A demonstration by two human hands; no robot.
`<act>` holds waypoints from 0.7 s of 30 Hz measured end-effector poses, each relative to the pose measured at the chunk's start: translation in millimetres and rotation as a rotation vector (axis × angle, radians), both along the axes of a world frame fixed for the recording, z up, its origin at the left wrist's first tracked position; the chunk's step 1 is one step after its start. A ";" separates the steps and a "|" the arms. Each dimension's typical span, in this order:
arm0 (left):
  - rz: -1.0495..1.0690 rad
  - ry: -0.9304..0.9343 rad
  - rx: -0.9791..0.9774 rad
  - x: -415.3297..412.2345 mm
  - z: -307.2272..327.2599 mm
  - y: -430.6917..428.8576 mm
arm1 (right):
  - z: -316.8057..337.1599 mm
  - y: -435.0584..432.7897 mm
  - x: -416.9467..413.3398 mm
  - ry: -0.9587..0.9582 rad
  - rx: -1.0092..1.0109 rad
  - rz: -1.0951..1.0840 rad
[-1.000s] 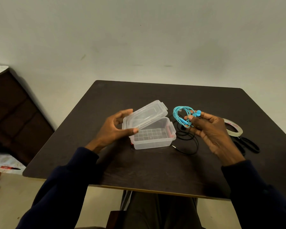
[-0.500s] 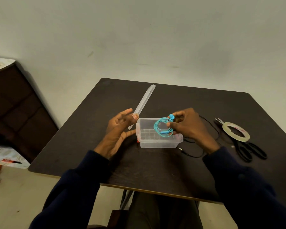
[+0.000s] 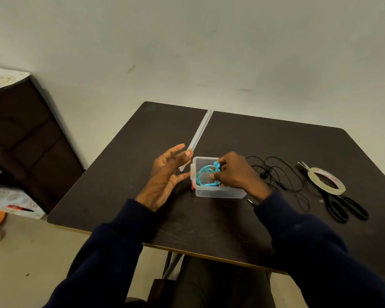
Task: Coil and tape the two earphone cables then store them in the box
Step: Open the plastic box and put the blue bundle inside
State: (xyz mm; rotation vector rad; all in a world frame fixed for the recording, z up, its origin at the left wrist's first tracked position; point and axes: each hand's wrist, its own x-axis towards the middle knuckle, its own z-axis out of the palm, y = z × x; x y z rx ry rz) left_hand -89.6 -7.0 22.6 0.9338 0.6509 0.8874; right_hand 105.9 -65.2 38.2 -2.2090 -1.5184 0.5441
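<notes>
Our right hand (image 3: 238, 174) pinches blue earphones (image 3: 203, 177) in the box (image 3: 218, 193); our spread left hand (image 3: 165, 176) touches its lid (image 3: 201, 130). Black cable (image 3: 282, 174), tape (image 3: 327, 181), scissors (image 3: 342, 207) lie toward the table's (image 3: 253, 134) right edge.

Both arms, in dark navy sleeves (image 3: 111, 252), reach forward from the bottom of the view. The left hand (image 3: 166, 176) stands on edge, palm turned rightward, fingers straight and spread. The right hand (image 3: 238, 172) is knuckles up, its fingertips curled round the blue earphone coil (image 3: 209, 184).
</notes>
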 end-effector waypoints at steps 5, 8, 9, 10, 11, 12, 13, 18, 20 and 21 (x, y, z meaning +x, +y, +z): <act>-0.005 -0.002 -0.002 0.9 -0.6 0.9 | 3.8 -3.3 0.2 -0.052 -0.007 -0.009; -0.013 0.002 -0.004 0.0 -0.2 1.3 | 6.1 -5.1 1.6 -0.043 -0.009 -0.023; -0.014 0.004 -0.005 0.0 0.4 1.2 | 7.1 -5.8 2.1 -0.037 -0.010 -0.025; -0.014 0.004 -0.010 -0.3 0.3 1.0 | 7.2 -6.2 2.9 -0.032 -0.006 -0.031; -0.016 0.004 -0.014 -0.2 0.3 1.0 | 7.7 -6.4 3.9 -0.031 0.004 -0.037; -0.017 0.009 -0.015 -0.2 0.2 0.8 | 7.6 -6.3 5.5 -0.029 0.012 -0.046; -0.019 0.018 -0.012 0.0 0.7 0.2 | 8.1 -6.6 6.4 -0.020 0.019 -0.054; -0.026 0.029 -0.005 -0.2 1.1 0.4 | 8.5 -9.3 6.2 0.026 0.061 -0.077; -0.027 0.030 -0.009 0.1 0.5 0.8 | 6.3 -11.5 4.5 -0.006 0.091 -0.087; -0.026 0.032 -0.008 0.3 0.5 0.7 | 5.0 -12.7 3.6 -0.034 0.099 -0.076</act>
